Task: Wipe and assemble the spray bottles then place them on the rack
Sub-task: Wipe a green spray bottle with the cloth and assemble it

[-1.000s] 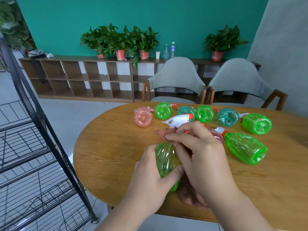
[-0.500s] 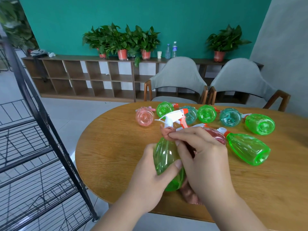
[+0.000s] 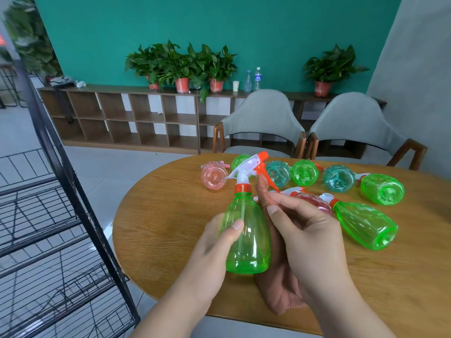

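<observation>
My left hand (image 3: 210, 250) grips a green spray bottle (image 3: 246, 235) upright above the wooden table (image 3: 166, 228); its white and orange trigger head (image 3: 249, 167) is screwed on. My right hand (image 3: 307, 237) pinches a brownish-pink cloth (image 3: 275, 284) just right of the bottle, and the cloth hangs down to the table's front edge. Several more bottles lie on the table: a pink one (image 3: 214, 176), teal ones (image 3: 278, 173), green ones (image 3: 366, 224). Another pink bottle (image 3: 314, 202) is partly hidden behind my right hand.
A black wire rack (image 3: 61, 215) with sloping shelves stands to the left of the table. Two grey chairs (image 3: 263, 125) are tucked in at the far side. A low wooden shelf unit (image 3: 127, 118) with potted plants lines the teal wall.
The green bottle has been raised from lying tilted to upright in my left hand. My right hand has come off the bottle's neck, still holding the cloth.
</observation>
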